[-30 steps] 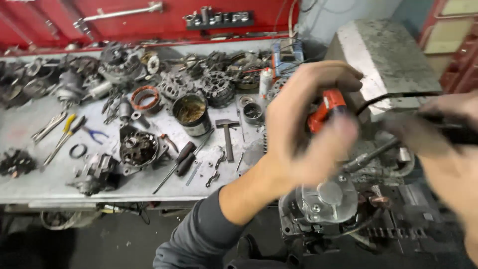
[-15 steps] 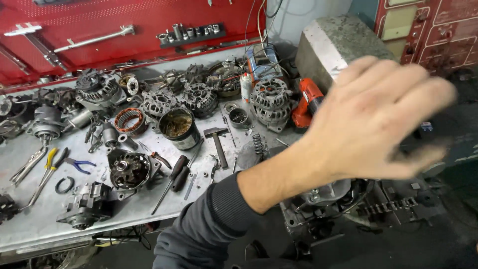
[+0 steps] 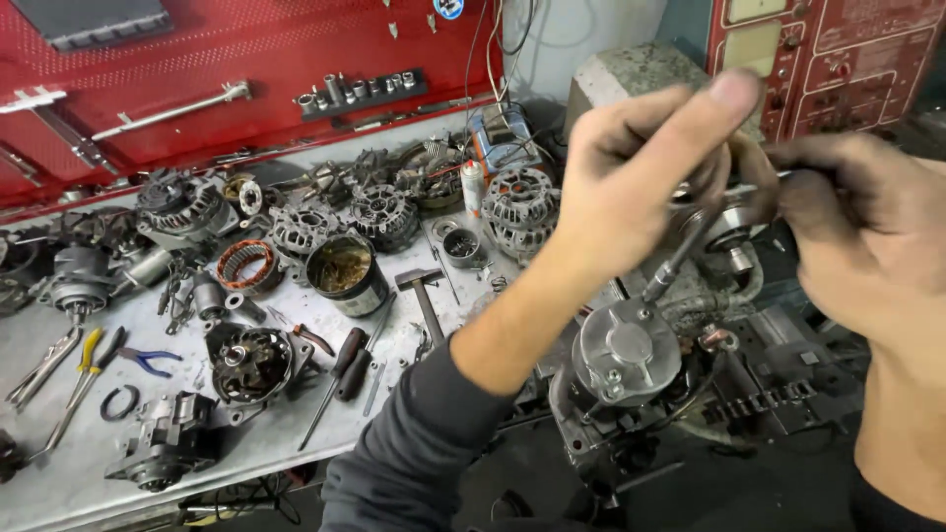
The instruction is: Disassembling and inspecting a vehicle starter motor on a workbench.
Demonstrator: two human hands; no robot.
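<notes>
I see both hands up over the gray motor (image 3: 627, 350) — left hand (image 3: 631, 187) fingers pinch a small metal part (image 3: 727, 219), right hand (image 3: 867, 227) grips a thin tool (image 3: 778, 175).

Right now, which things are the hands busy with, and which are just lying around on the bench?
In use:
left hand
right hand
metal tool, gripped by both hands
alternator, right under the tool's tip

Just lying about:
hammer
tin can
screwdrivers
yellow pliers
copper coil
spray can
socket rail on the red wall
</notes>
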